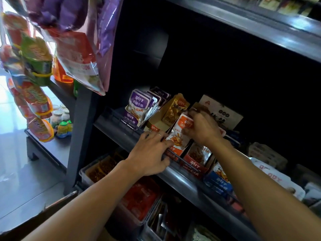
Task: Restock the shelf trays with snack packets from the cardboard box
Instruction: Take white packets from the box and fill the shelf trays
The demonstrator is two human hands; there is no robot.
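Note:
On the middle shelf (121, 134) stand several display trays of snack packets. My right hand (202, 126) grips the top of a stack of orange-and-white packets (178, 138) that stands in the orange tray (174, 153). My left hand (150, 152) rests on the shelf's front rail, fingers curled against the lower left edge of those packets. Left of them is a gold tray (157, 121) with gold packets (175, 108), then purple packets (137, 108). To the right sit a red tray (194, 165) and a blue tray (217, 184). The cardboard box is only an edge at bottom left (57, 206).
Large snack bags (78, 54) hang at upper left, close to my head. Below the middle shelf, clear bins (83, 173) hold red and orange packets. A dark shelf (260, 26) runs overhead. Small jars (59, 117) stand on a low side rack.

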